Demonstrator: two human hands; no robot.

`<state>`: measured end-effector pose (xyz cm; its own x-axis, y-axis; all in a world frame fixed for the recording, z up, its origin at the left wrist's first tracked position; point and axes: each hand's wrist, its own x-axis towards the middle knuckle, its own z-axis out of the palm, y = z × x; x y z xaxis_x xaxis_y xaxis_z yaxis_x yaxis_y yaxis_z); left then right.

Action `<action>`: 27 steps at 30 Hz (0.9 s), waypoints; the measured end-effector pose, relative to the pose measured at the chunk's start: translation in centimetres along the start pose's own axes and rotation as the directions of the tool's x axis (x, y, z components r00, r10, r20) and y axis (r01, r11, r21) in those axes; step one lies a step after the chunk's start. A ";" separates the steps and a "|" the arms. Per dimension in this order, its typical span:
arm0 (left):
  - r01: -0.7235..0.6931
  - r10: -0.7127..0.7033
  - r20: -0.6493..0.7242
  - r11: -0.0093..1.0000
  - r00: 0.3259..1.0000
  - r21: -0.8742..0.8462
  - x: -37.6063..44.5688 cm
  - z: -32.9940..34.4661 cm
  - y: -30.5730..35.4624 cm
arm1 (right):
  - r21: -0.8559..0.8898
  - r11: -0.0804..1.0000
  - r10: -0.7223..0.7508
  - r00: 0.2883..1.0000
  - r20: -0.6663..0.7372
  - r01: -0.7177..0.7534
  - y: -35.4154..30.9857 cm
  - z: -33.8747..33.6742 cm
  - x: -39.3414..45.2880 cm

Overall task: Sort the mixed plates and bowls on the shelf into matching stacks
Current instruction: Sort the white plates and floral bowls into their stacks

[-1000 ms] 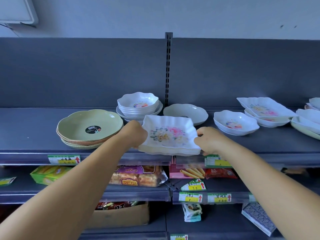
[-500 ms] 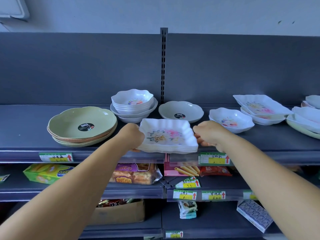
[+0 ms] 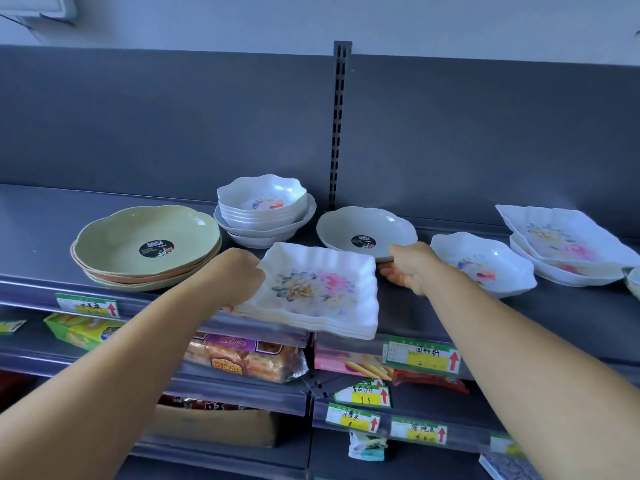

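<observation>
Down low, snack packets (image 3: 247,358) and yellow price tags (image 3: 420,355) line the lower shelves. Up at the front lip of the top shelf (image 3: 485,317), the left hand (image 3: 242,277) grips the left edge of a stack of square flowered plates (image 3: 322,292), fingers curled around its rim. The right hand (image 3: 410,268) sits just off the stack's right edge, fingers loosely spread, not clearly touching it. Further left lies a stack of green round plates (image 3: 147,247); right, a lone flowered bowl (image 3: 481,266). Behind come the grey plate (image 3: 365,232), stacked white flowered bowls (image 3: 265,206), and, far right, large flowered dishes (image 3: 561,240).
</observation>
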<state>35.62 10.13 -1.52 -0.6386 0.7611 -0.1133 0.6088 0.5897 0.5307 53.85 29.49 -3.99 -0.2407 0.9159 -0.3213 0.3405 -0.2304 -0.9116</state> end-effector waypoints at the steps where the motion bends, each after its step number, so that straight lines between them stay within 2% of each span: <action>1: -0.003 0.003 -0.005 1.000 1.000 -0.004 0.0 0.1 0.0 | 0.000 1.000 -0.006 1.000 -0.001 0.006 -0.1 -0.1 0.3; 5: -0.019 0.020 -0.018 0.998 1.000 0.052 -0.1 0.3 0.2 | 0.002 0.999 -0.034 0.998 -0.044 0.034 -0.5 -0.4 1.4; 10: -0.012 0.010 -0.028 0.997 1.000 -0.077 -0.2 0.8 -0.8 | 0.019 0.996 -0.089 0.993 -0.081 0.091 -2.2 -1.5 1.2; 14: 0.002 -0.007 -0.062 0.996 0.998 -0.088 -0.3 1.4 0.4 | 0.055 0.989 -0.135 0.989 -0.065 0.139 -3.4 -3.2 0.2; 17: 0.037 -0.048 -0.051 0.981 0.998 -0.192 0.4 3.0 1.5 | 0.060 0.987 -0.149 0.988 -0.046 0.152 -3.5 -4.7 -0.7; 19: 0.049 -0.061 -0.053 0.978 0.997 -0.203 0.9 4.0 2.8 | 0.050 0.986 -0.154 0.987 -0.033 0.156 -3.3 -5.6 -1.3; 27: 0.023 -0.054 -0.114 0.965 0.992 -0.261 2.1 6.6 6.8 | 0.006 0.990 -0.142 0.990 0.014 0.142 -2.0 -8.7 -3.1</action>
<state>41.48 17.54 -3.68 -0.7201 0.6924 -0.0453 0.4503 0.5160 0.7287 61.84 29.95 1.10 -0.2990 0.9348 -0.1916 0.2972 -0.0996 -0.9496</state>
